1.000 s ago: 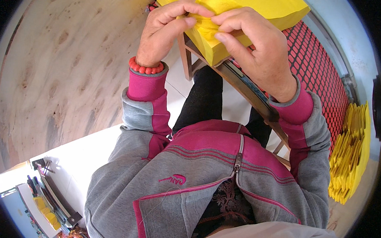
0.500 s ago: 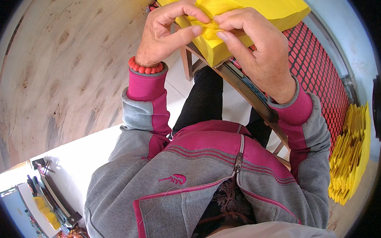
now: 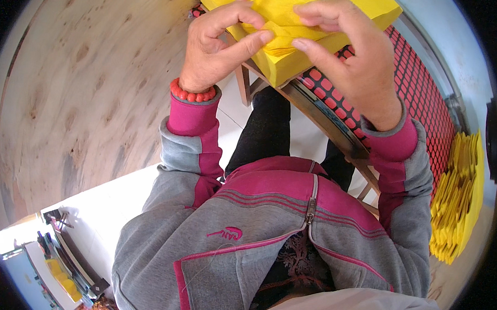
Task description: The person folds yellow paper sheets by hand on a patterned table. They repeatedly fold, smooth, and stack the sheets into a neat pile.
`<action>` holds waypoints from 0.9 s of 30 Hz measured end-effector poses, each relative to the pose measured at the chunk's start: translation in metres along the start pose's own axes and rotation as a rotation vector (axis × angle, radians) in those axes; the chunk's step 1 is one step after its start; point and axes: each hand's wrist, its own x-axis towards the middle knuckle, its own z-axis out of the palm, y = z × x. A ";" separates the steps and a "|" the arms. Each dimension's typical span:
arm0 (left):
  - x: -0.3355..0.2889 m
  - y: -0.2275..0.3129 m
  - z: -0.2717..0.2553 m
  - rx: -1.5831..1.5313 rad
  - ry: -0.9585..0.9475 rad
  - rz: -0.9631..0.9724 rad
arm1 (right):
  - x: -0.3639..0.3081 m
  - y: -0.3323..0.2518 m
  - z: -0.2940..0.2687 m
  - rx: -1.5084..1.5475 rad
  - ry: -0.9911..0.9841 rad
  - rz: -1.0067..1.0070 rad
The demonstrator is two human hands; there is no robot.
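Observation:
A bright yellow piece that looks like non-woven cloth, perhaps a bag, (image 3: 364,6) lies at the top of the view, over a red and black patterned surface. Near its front edge the cloth is gathered into a small fold (image 3: 285,37). My left hand (image 3: 213,48), with a red bead bracelet at the wrist, has thumb and forefinger closed on the left end of this fold. On the other side, my right hand (image 3: 364,64) is open, thumb and fingers apart, its tips close to the fold's right end. Whether those tips touch the cloth I cannot tell.
Several yellow folded pieces (image 3: 456,201) stand in a stack at the right, beside the patterned surface (image 3: 417,86). A large wooden board (image 3: 85,106) fills the left. Below the cloth is a wooden frame (image 3: 336,137). At lower left are shelves (image 3: 59,274) with small items.
My right hand has let go of the fold and spread its fingers, shifting slightly to the right. The left hand keeps its hold, nearly in place.

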 end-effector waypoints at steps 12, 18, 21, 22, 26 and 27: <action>0.006 0.011 0.022 -0.057 0.261 -0.079 | 0.007 0.014 -0.012 -0.018 0.123 -0.026; 0.009 0.016 0.027 -0.129 0.304 -0.118 | -0.001 0.027 -0.001 0.067 -0.009 0.048; 0.010 0.020 0.030 -0.124 0.308 -0.128 | -0.003 0.030 0.003 0.058 -0.020 0.061; 0.011 0.022 0.030 -0.113 0.306 -0.119 | -0.003 0.031 0.004 0.056 -0.017 0.069; 0.017 0.025 0.020 -0.001 0.153 -0.105 | -0.004 0.034 0.006 0.050 -0.014 0.086; 0.020 0.026 0.015 0.072 0.083 -0.083 | -0.005 0.035 0.006 0.049 -0.015 0.094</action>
